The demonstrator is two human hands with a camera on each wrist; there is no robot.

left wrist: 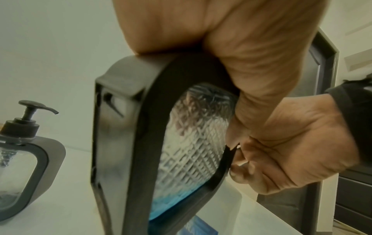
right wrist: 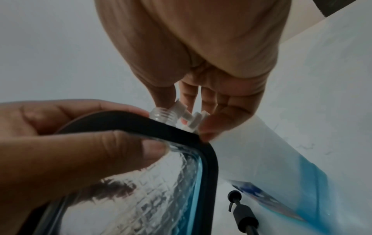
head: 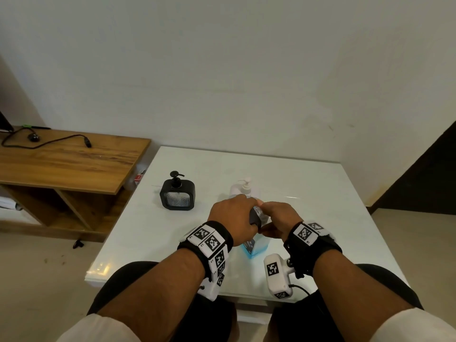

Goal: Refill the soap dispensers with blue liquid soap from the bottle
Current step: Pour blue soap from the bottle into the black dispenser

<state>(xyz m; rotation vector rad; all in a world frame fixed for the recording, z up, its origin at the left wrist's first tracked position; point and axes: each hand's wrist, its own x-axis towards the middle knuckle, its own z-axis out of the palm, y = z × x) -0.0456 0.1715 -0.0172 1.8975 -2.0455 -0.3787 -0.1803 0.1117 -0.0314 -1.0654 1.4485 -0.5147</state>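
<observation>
Head view, from the left: one black dispenser [head: 177,193] stands untouched on the white table [head: 308,193], pump on and no blue visible inside. The left hand [head: 230,218] grasps a second dispenser [left wrist: 181,143], tilted, pump off (a little blue soap is inside). The right hand [head: 280,219] pinches the nozzle [right wrist: 193,118] of the soap bottle [right wrist: 302,159] at its open neck. Most filling remains, I judge.

Black-framed dispenser [left wrist: 141,143], diamond-patterned glass (seemingly clear), blue soap [left wrist: 171,206]
</observation>
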